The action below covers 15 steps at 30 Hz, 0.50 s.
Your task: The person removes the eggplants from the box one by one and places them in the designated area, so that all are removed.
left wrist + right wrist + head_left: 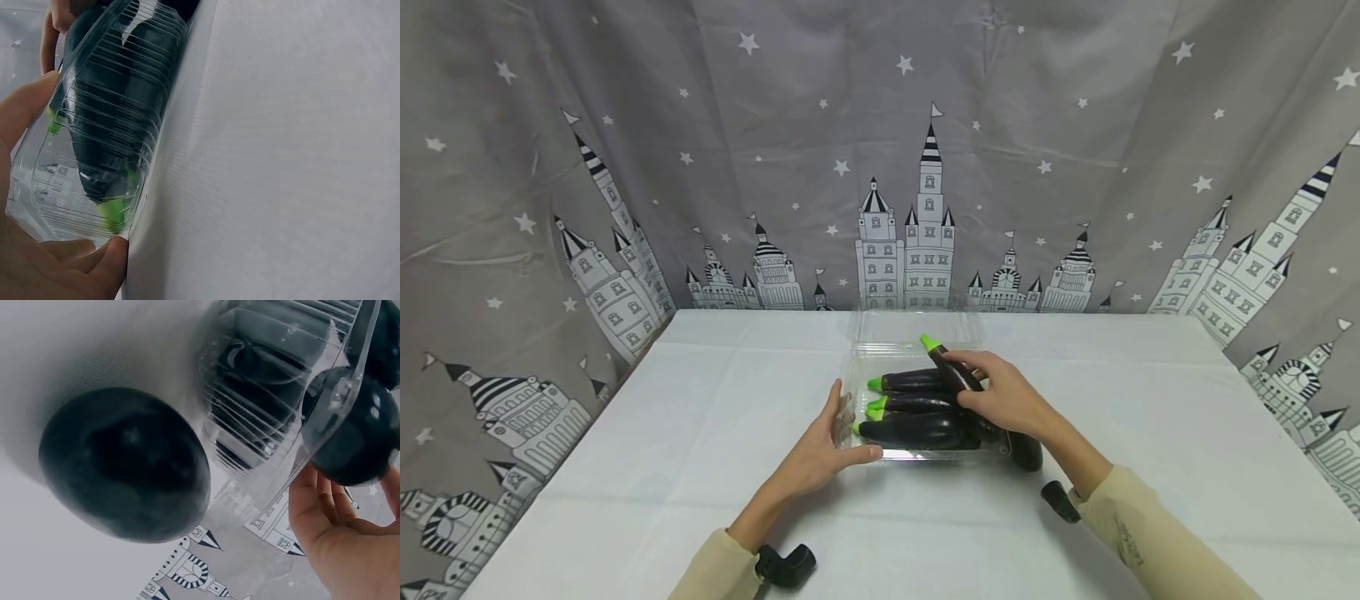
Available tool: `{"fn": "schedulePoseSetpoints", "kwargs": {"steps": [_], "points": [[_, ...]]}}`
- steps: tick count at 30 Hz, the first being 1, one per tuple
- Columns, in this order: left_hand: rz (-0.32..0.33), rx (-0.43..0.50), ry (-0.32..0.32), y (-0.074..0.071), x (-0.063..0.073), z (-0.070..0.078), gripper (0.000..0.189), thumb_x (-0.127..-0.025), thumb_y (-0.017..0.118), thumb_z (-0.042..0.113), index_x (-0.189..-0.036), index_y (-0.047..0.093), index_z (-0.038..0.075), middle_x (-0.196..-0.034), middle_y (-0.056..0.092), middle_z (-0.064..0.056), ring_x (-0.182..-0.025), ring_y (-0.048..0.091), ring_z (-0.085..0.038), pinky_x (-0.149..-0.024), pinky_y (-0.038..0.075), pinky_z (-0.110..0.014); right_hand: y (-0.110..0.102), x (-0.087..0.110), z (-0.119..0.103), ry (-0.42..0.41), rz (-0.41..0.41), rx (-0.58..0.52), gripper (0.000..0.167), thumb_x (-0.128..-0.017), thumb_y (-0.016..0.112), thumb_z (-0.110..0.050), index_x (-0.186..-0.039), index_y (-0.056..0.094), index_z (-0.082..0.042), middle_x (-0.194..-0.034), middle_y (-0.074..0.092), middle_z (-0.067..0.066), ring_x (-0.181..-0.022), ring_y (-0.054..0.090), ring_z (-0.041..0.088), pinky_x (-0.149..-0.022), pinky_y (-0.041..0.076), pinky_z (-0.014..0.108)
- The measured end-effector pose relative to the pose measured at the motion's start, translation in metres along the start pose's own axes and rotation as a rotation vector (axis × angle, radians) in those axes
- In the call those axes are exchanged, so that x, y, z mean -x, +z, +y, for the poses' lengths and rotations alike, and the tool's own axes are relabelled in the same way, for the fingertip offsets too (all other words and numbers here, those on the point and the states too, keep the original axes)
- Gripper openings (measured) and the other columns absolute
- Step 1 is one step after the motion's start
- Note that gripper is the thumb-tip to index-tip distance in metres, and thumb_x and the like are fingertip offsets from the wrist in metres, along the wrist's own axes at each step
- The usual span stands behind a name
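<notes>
In the head view, my right hand (1007, 396) grips a dark purple eggplant (943, 360) with a bright green stem, tilted over a clear plastic clamshell box (917, 455). The right wrist view shows the held eggplant's rounded body (356, 434) between fingers and thumb. Several more eggplants (917, 429) lie side by side in the box, stems to the left. My left hand (820, 450) holds the box's near left corner; its thumb lies along the front rim and its fingers at the left end. A dark rounded eggplant end (1026, 452) shows beside the near right corner.
The box's clear lid (917, 327) stands open at the back. A white cloth (625, 433) covers the table. Behind it hangs a grey curtain (760, 125) printed with castles and stars. Black wrist devices (786, 567) sit at both cuffs.
</notes>
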<state>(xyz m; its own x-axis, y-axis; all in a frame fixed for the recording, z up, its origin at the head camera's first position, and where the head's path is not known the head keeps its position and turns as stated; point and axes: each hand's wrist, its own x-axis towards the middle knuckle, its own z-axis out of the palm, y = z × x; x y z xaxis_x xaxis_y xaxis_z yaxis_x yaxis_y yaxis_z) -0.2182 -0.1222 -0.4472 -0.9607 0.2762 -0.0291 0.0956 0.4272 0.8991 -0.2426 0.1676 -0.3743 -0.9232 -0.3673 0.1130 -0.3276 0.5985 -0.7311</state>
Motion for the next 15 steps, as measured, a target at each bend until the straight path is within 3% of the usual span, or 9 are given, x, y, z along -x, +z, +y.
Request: {"fn": "schedulePoseSetpoints", "kwargs": {"steps": [8, 15], "points": [[-0.005, 0.003, 0.006, 0.0000, -0.0005, -0.0004, 0.121, -0.079, 0.082, 0.039, -0.158, -0.003, 0.007, -0.163, 0.007, -0.017, -0.148, 0.005, -0.036, -0.114, 0.007, -0.060, -0.0048, 0.0028, 0.0040, -0.029, 0.012, -0.011, 0.049, -0.088, 0.068, -0.012, -0.136, 0.060, -0.008, -0.131, 0.056, 0.019, -0.109, 0.057, 0.038, -0.086, 0.048, 0.058], [-0.009, 0.014, 0.005, 0.0001, 0.0001, 0.0000, 0.121, -0.079, 0.082, 0.038, -0.158, -0.003, 0.007, -0.163, 0.007, -0.017, -0.148, 0.004, -0.036, -0.115, 0.007, -0.059, -0.0068, 0.0051, 0.0060, -0.004, 0.017, -0.022, 0.051, -0.087, 0.070, -0.015, -0.136, 0.059, -0.007, -0.123, 0.058, 0.019, -0.107, 0.059, 0.037, -0.079, 0.053, 0.049]]}}
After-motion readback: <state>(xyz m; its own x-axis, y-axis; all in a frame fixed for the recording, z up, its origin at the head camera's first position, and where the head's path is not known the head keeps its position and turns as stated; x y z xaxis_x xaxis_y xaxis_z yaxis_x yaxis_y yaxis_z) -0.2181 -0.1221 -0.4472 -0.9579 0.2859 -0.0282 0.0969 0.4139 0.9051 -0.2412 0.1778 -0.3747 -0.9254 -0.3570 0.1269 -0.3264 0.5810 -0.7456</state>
